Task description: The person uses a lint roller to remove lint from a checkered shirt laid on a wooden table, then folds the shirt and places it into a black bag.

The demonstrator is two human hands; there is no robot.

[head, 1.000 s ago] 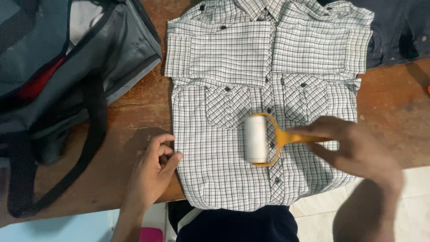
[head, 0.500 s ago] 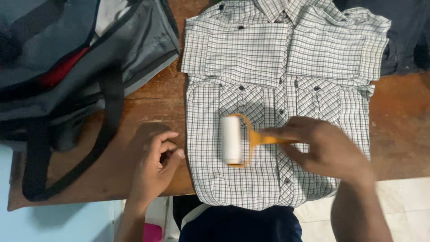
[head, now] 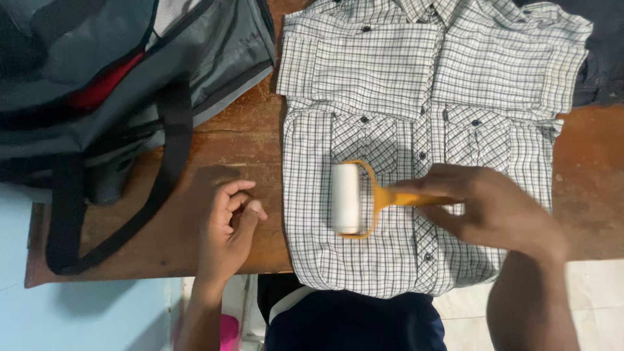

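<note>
Worn brown wood makes up the desk (head: 234, 149), its near edge running just above a dark garment at the person's waist and a patch of pale floor.

Nearest on the left side, the left hand (head: 227, 227) rests on the bare wood just beside the shirt's edge, fingers loosely curled inward, holding nothing. On the right, the right hand (head: 484, 208) is closed around the orange handle of a lint roller (head: 354, 198), whose white drum lies flat against the cloth below the left-side chest pocket.

Under it spreads a checked shirt (head: 416, 97), white with thin dark lines, buttoned, front up, sleeves folded across the chest, collar at the far end. It looks light and limp; such cloth would likely bunch or drag under a sticky drum unless pinned flat at the hem or side seam, where a palm can press without covering the part being rolled. The roller itself seems light and rigid, best held well back on the handle as it is now, so the drum turns freely.

Farther left sits a grey bag (head: 97, 84) with a red lining showing and a black strap looping toward the near edge. At the far right corner lies dark blue clothing (head: 601, 58).
</note>
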